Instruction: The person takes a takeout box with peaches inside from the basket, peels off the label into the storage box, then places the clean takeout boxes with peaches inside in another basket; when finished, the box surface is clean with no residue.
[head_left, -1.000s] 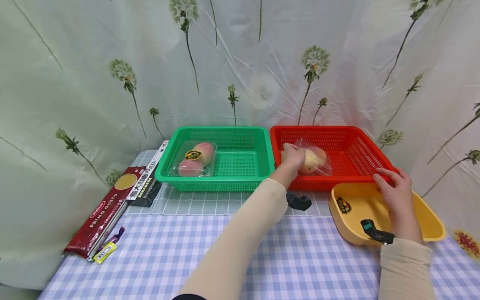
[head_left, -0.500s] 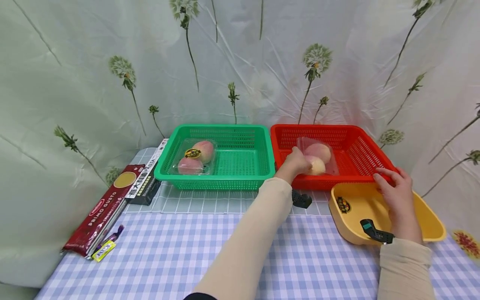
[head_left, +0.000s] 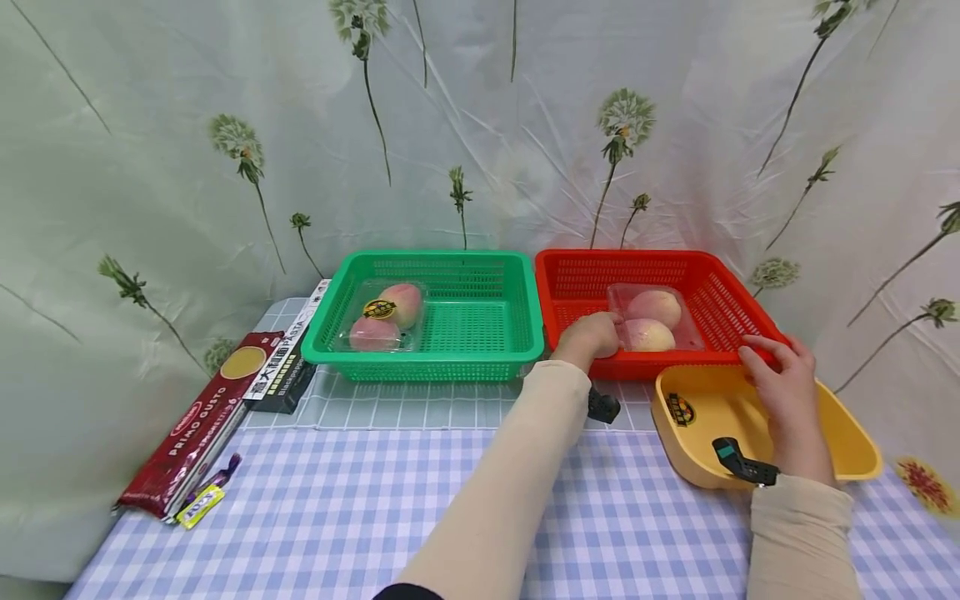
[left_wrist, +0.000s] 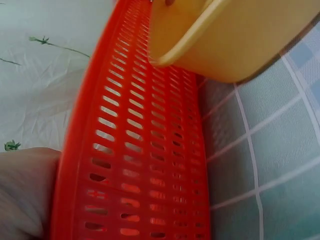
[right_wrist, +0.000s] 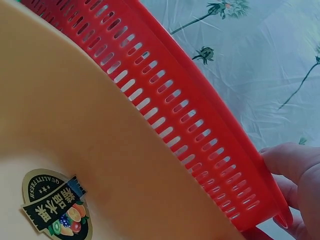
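My left hand point(head_left: 592, 335) reaches over the near wall of the red basket point(head_left: 577, 267), at the left edge of a clear plastic pack point(head_left: 693, 333) of two peaches. A fingertip overlaps the pack's edge; the other fingers are largely hidden. The pack lies inside the basket, left of its middle. At the basket's near right corner, my right hand point(head_left: 787, 379) grips the rim. In the right wrist view, thumb and fingers point(right_wrist: 290, 162) bend around that rim. From the left wrist, part of the left hand point(left_wrist: 25, 192) shows beyond the basket wall.
A yellow tub point(head_left: 855, 442) with a fruit label stands below the right hand, against the red basket. Left of that basket is a green basket point(head_left: 480, 358) with another peach pack point(head_left: 386, 321). Pasta packets point(head_left: 198, 425) and small wrapped sweets point(head_left: 201, 504) lie far left.
The peach pack, tilted in the left hand before, has shifted right and now lies flatter in the red basket. The left hand has moved slightly right and lower. The right hand keeps its place.
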